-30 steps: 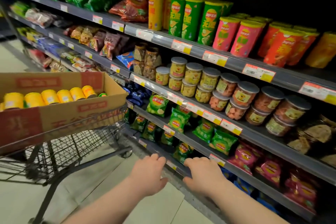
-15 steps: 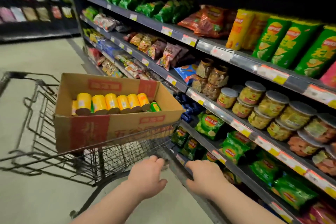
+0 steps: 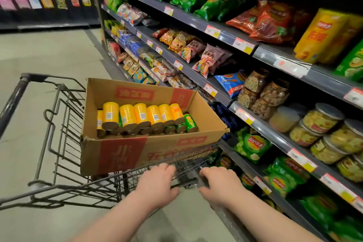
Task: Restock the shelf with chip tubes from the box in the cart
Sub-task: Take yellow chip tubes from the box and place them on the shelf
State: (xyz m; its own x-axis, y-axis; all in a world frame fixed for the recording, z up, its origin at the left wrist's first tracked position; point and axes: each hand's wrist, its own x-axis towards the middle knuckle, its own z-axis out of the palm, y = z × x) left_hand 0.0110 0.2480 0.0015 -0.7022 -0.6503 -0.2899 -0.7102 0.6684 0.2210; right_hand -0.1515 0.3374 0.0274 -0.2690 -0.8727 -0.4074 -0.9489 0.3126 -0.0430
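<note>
**Clerk:** Entry one. Which step was in hand?
**Checker:** The approach. No tube was lifted yet. Both hands sat low at the near end of the cart (image 3: 49, 143), just short of the box (image 3: 137, 149).
**Clerk:** Grip?
**Checker:** On the left hand (image 3: 157, 182), the fingers bent over the cart's near rim. Whether they closed on the wire, I could not tell. The right hand (image 3: 218, 182) was loosely curled beside the cart's corner, with nothing showing in it.
**Clerk:** Stock?
**Checker:** The tubes (image 3: 141, 114) were yellow, lying on their sides in a touching row on top of others. One green tube (image 3: 190, 123) lay at the right end. The box was open-topped and rested on the cart basket.
**Clerk:** Next move?
**Checker:** By my reckoning, a reach forward over the box's near wall, with one hand closing round a top-row tube, taken from the row's end. The shelf tubes (image 3: 322, 33), also yellow, stood on the upper shelf (image 3: 263, 54) at right, so the carry would go across and up.
**Clerk:** Premises?
**Checker:** The floor (image 3: 39, 61) was pale and smooth, and the aisle dim. The dark shelving had price tags. Jars (image 3: 322, 118) stood mid-level, with green bags (image 3: 253, 145) below. The cart stood just beside the shelving.
</note>
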